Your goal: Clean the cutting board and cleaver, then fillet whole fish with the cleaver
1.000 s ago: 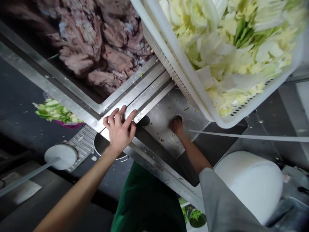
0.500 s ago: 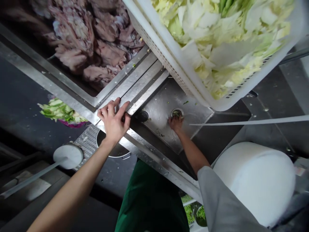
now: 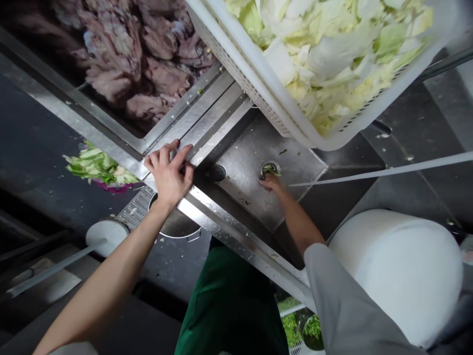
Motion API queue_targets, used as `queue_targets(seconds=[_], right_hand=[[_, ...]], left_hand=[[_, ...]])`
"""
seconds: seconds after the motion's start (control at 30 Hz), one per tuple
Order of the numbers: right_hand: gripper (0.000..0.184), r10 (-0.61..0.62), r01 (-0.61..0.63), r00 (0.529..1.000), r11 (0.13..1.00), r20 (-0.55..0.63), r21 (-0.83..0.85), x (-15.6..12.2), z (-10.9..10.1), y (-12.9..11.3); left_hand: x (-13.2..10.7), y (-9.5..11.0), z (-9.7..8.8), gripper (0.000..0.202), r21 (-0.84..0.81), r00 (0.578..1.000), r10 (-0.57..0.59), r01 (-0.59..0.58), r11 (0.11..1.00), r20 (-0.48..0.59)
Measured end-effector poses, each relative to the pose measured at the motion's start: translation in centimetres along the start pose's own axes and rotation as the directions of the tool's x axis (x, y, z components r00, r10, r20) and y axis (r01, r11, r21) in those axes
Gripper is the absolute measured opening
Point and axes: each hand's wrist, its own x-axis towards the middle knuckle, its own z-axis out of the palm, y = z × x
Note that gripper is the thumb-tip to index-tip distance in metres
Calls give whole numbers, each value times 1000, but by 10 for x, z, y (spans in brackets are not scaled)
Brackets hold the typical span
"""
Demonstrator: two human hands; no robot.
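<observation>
My left hand [image 3: 169, 173] lies flat with fingers spread on the steel rim [image 3: 207, 129] between two sink basins. My right hand [image 3: 271, 182] reaches down to the floor of the empty basin [image 3: 247, 170], its fingertips at the round drain [image 3: 270, 168], where a few green scraps sit. The fingers are bunched and mostly hidden; whether they pinch anything I cannot make out. A white plastic basket [image 3: 258, 93] full of cut cabbage [image 3: 325, 44] rests tilted over the far side of this basin.
The left basin holds pinkish-brown meat pieces [image 3: 144, 64]. On the floor are a bowl of green scraps [image 3: 98, 167], a metal pot [image 3: 177, 227], a floor grate [image 3: 135, 209] and a white mop head [image 3: 105, 236]. A large white bucket [image 3: 399, 271] stands at right.
My right hand has drawn back slightly from over the drain, which now shows with green scraps. My left hand stays on the rim. The view has shifted a little.
</observation>
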Motion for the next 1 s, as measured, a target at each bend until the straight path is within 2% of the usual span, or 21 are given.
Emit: queue_targets(seconds=[0.2,0.27,0.37,0.43,0.47,0.5,0.57,0.6,0.63,0.67,0.7,0.73,0.77,0.8,0.83,0.9,0.93,1.0], right_hand=[[44,6,-21,981,997,-195,-74,-35,23,10],[45,-26,1,968,995,-249,-97,-46,27,17],[42,-113,74,930,990,-350,-123,-70,25,27],[40,-200,158,882,979,-428,-131,-90,17,33],[39,-265,225,843,964,-469,-140,-101,10,35],[40,-366,330,758,929,-540,-166,-112,2,37],[37,-563,534,516,801,-646,-272,-135,-22,37],[34,-635,599,398,727,-662,-337,-148,-36,33],[31,-696,643,305,654,-650,-399,-162,-52,26],[27,-747,670,236,588,-621,-453,-177,-68,16],[24,-793,693,186,525,-580,-495,-193,-83,3],[22,-836,716,149,460,-528,-526,-209,-96,-15],[22,-877,742,116,389,-467,-546,-224,-106,-35],[22,-916,770,84,310,-393,-558,-238,-113,-58],[23,-951,796,51,224,-306,-563,-252,-115,-82],[22,-992,825,-3,70,-128,-560,-274,-107,-134],[20,-999,830,-12,17,-48,-557,-284,-98,-159],[16,-997,830,7,-37,77,-556,-298,-77,-209]], left_hand=[[0,-1,2,52,18,1000,5,-5,1000,-16],[1,0,3,53,7,1000,-3,3,1000,-15],[5,2,3,55,-15,1000,-10,10,1000,-2],[6,4,0,53,-70,999,-30,31,997,12],[6,7,-2,50,-125,999,-46,47,991,10],[3,11,-4,46,-206,997,-71,67,976,-12],[-10,24,-7,34,-444,979,-180,121,888,-93],[-21,35,-6,29,-587,955,-268,147,796,-124],[-34,47,-5,26,-728,923,-366,170,665,-119],[-48,61,-4,25,-847,891,-450,191,496,-63],[-63,74,-3,25,-932,865,-500,213,295,39],[-78,86,-2,26,-970,852,-497,232,77,165],[-91,95,-3,31,-956,850,-439,258,-139,293],[-102,100,-4,39,-900,853,-339,288,-328,397],[-112,101,-7,48,-820,857,-229,314,-478,462],[-127,90,-15,64,-672,858,-75,341,-658,509],[-132,77,-20,67,-631,856,-70,319,-707,512],[-142,43,-31,64,-610,838,-177,214,-763,516]])
